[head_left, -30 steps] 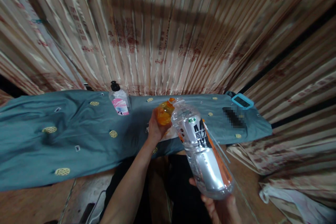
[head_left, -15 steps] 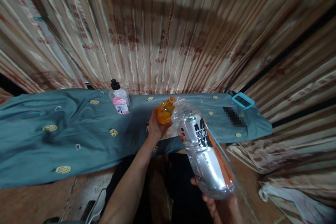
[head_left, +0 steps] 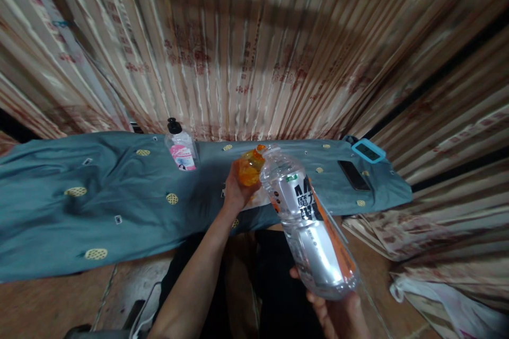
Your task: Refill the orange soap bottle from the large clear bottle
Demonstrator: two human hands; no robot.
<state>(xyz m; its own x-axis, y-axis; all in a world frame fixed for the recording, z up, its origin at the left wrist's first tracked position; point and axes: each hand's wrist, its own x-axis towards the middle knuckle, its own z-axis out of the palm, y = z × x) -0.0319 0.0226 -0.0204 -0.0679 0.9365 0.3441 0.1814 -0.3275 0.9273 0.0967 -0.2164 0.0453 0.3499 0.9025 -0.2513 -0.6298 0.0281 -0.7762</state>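
Head view: my left hand (head_left: 235, 190) is closed around the orange bottle (head_left: 249, 167); my right hand (head_left: 338, 313) grips the tilted clear bottle (head_left: 307, 222) by its base.

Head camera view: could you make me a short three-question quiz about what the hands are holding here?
1. True or false: the right hand holds the clear bottle by its base.
2. What does the left hand grip: A) pump bottle, B) orange bottle, C) phone?
3. What colour is the cloth under the pump bottle?

Key: 1 true. 2 B, the orange bottle. 3 blue-grey.
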